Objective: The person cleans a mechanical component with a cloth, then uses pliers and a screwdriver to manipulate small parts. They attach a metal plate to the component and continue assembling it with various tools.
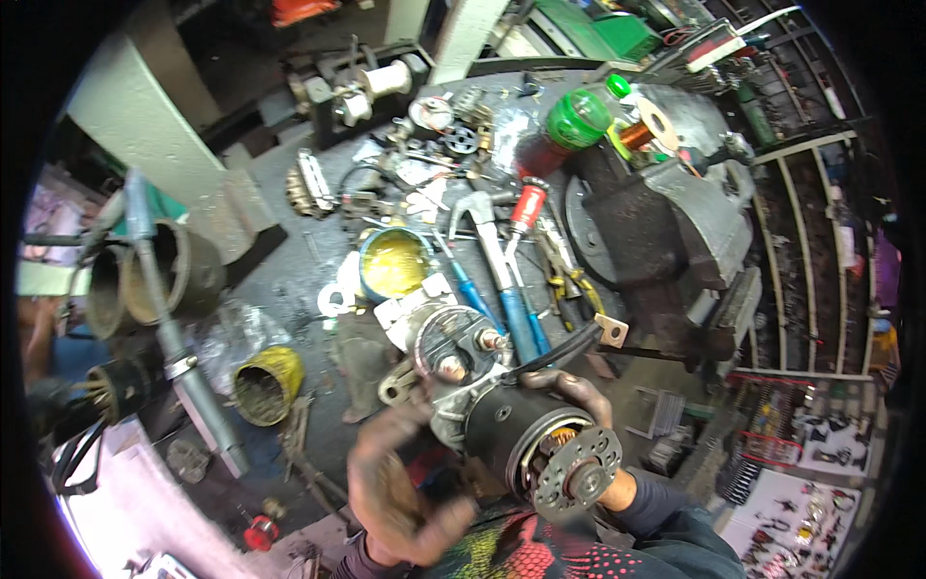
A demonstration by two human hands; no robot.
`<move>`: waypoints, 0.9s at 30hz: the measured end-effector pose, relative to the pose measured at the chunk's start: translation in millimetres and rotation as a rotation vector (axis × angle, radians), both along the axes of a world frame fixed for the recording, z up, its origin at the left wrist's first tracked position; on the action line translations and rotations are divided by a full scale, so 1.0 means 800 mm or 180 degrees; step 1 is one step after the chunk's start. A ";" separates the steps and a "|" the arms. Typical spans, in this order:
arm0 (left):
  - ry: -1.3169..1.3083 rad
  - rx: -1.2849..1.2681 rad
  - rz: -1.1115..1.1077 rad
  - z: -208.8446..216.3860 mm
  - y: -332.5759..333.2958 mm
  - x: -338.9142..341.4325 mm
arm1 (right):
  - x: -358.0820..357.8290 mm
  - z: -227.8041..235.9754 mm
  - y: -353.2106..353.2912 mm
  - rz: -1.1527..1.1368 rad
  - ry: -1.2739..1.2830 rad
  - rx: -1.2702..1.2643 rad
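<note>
A starter motor (502, 421) with a black cylindrical body and a metal solenoid (453, 352) is held tilted in front of my chest. Its near end is uncovered: a round metal plate with holes (579, 475) and some copper winding show there. From its side runs a black cable ending in a flat copper-coloured lug (612, 330). My right hand (579, 394) grips the motor from the right, fingers over the body and palm hidden behind it. Left of the motor is my left hand (391, 492), slightly blurred, with fingers curved apart and nothing visible in them.
On the bench beyond lie a hammer (490, 246), a blue-handled screwdriver (470, 286), pliers (569, 270) and loose metal parts. A blue-rimmed tub of yellow grease (395, 265) stands nearby. A large vise (709, 217) is at right, a yellow can (268, 386) at left.
</note>
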State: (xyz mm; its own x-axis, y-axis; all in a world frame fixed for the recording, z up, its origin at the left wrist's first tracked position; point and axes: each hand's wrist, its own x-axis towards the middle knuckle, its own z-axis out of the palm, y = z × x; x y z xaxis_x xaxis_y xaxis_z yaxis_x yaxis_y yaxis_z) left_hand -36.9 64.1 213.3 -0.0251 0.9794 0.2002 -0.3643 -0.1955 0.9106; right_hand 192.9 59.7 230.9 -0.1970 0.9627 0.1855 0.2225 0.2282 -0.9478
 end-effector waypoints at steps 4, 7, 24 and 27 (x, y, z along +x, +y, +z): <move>0.0556 -0.0565 0.0692 0.018 0.024 -0.006 | -0.001 0.032 0.001 -0.0138 -0.0470 0.0390; 0.0256 -0.0655 0.0780 0.009 0.030 0.029 | -0.008 0.035 0.011 0.0042 -0.0731 0.0399; 0.0480 -0.0678 0.1788 -0.035 0.031 0.088 | 0.026 0.029 0.086 0.1479 -0.0206 0.0158; 0.0574 -0.0649 0.1800 -0.034 0.032 0.085 | 0.028 0.031 0.103 0.1832 -0.0076 0.0009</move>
State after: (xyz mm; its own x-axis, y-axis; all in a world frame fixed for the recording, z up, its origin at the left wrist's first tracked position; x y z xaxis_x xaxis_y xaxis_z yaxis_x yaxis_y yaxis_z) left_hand 31.4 89.8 185.8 -0.5337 0.8435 0.0603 -0.0924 -0.1290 0.9873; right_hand 215.3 142.3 255.4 -0.6932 0.6987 0.1769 0.0832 0.3213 -0.9433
